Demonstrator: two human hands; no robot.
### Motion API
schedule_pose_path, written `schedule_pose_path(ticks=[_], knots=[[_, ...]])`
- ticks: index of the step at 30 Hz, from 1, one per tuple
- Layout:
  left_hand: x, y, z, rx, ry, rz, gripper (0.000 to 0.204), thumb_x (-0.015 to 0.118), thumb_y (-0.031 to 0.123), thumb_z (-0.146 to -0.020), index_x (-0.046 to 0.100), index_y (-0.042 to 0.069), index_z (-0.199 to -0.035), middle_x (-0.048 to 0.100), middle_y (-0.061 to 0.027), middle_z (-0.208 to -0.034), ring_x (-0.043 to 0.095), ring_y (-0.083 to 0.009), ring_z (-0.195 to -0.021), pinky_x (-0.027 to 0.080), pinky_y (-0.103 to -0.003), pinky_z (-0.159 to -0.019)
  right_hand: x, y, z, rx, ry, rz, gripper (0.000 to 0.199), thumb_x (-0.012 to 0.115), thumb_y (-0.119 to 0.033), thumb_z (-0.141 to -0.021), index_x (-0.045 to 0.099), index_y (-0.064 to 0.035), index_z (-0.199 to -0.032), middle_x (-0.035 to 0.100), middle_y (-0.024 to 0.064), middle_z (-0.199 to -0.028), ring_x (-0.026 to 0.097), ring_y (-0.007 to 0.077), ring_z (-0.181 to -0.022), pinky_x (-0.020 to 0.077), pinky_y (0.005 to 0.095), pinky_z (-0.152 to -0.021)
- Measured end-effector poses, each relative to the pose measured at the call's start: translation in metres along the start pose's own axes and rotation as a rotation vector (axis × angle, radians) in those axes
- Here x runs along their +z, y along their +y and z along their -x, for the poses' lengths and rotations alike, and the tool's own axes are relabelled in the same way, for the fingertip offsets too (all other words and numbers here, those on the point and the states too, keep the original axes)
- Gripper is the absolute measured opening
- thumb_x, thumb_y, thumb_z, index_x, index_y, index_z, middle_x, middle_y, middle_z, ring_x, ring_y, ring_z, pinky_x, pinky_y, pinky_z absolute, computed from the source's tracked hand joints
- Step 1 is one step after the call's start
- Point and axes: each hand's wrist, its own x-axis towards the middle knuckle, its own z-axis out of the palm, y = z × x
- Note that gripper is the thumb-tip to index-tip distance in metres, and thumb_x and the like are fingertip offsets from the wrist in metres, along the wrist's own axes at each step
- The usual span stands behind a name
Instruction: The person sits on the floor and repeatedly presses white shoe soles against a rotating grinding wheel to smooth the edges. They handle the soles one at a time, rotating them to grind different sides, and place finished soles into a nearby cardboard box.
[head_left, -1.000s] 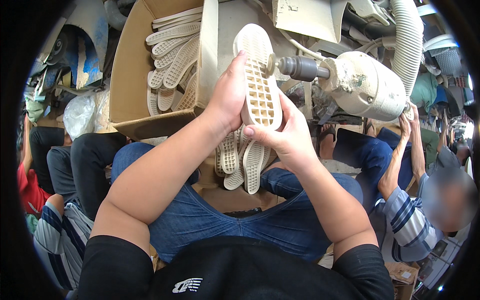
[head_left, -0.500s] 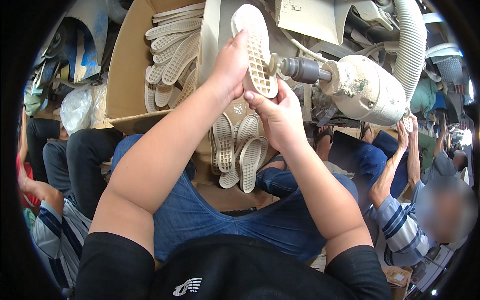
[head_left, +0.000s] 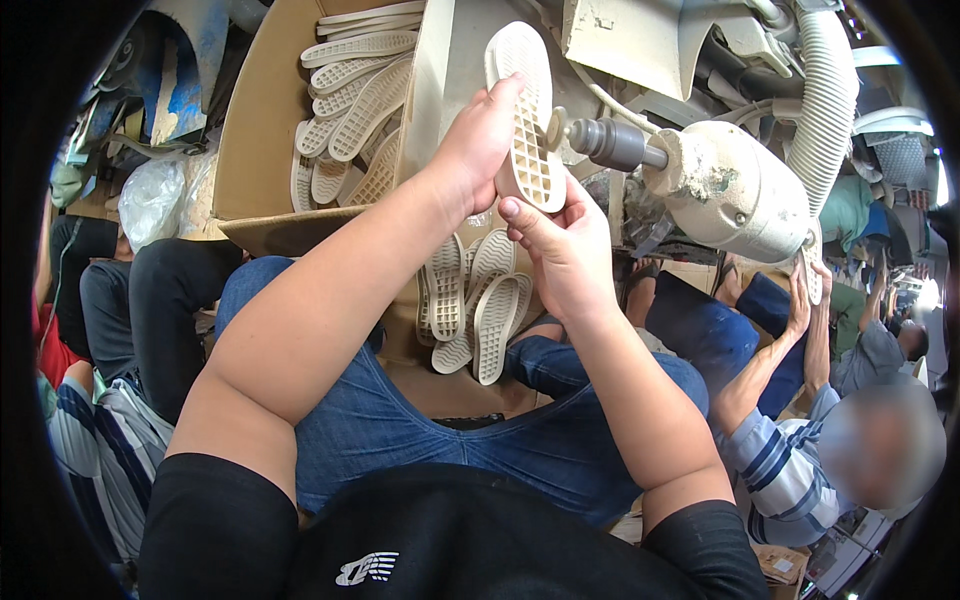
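Observation:
Between my two hands is a cream shoe sole [head_left: 526, 110], tilted upright, its open grid side toward me. My left hand [head_left: 488, 135] is closed on its left edge, with the thumb on the grid. Around the lower end wrap the thumb and fingers of my right hand [head_left: 562, 240]. The sole's right edge is at a small round grinding wheel [head_left: 557, 128] on the spindle of a cream motor [head_left: 735, 185]; whether they touch I cannot tell.
A cardboard box [head_left: 240, 160] at the upper left holds several soles [head_left: 370, 110]. More soles [head_left: 494, 328] lie below my hands, between my knees. A ribbed hose [head_left: 825, 110] rises behind the motor. At right, a co-worker's hands [head_left: 800, 300] hold another sole; another person sits at left.
In the picture the sole and both my hands sit slightly lower and further right, while the whole view has shifted a little. My grip looks the same.

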Motion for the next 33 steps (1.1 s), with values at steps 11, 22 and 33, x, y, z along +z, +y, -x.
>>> schedule_pose_path(ticks=[11,22,33], knots=[[0.006,0.011,-0.024,0.113,0.115,0.045,0.046,0.056,0.038,-0.115,0.051,0.0,-0.142,0.072,-0.02,-0.118,0.077,-0.0294,-0.099,0.068,-0.048,-0.083,-0.008,0.01,-0.035,0.032,-0.014,-0.048,0.046,0.085,-0.005,-0.097,0.063,-0.0037,-0.138,0.072,0.0014,-0.123,0.065,0.0089,-0.103,0.054,0.0285,-0.09],[0.008,0.017,-0.028,0.334,0.159,0.126,0.044,0.053,0.028,-0.115,0.044,0.002,-0.149,0.07,-0.0231,-0.128,0.075,-0.0324,-0.109,0.067,-0.049,-0.091,-0.006,0.012,-0.057,0.038,0.006,-0.23,0.051,0.085,-0.002,-0.095,0.061,-0.0029,-0.14,0.073,0.0051,-0.128,0.068,0.0131,-0.111,0.0556,0.0296,-0.094],[0.013,0.018,0.025,0.403,0.073,0.245,0.052,0.058,0.011,-0.109,0.041,0.0,-0.157,0.056,-0.0166,-0.152,0.056,-0.0291,-0.141,0.047,-0.051,-0.122,-0.022,0.022,-0.047,0.007,-0.114,-0.28,0.045,0.077,-0.011,-0.104,0.06,-0.0036,-0.145,0.068,0.0052,-0.137,0.064,0.0134,-0.121,0.0553,0.0324,-0.104]])
